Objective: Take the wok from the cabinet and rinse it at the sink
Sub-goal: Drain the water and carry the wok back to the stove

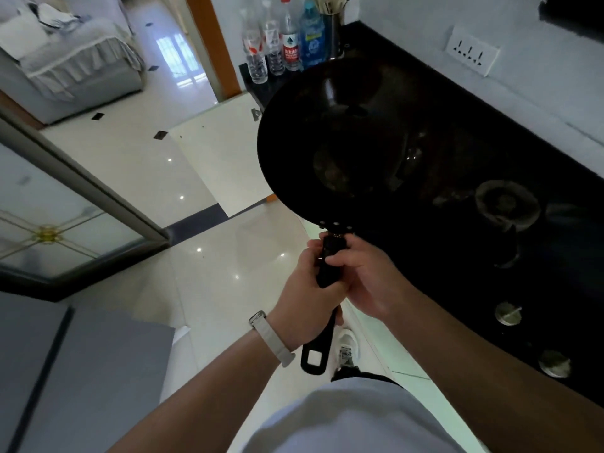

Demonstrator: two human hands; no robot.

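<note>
Head view: the left hand [309, 282] and right hand [366, 273] were both clamped around the black handle [327, 266] of the wok [343, 138], held in the air above the pale floor [212, 250], beside the dark stovetop [506, 223].

wok [330, 132] – 1 | hands [310, 279] – 2 | bottles [289, 40] – 4 | knobs [507, 312] – 2
</note>
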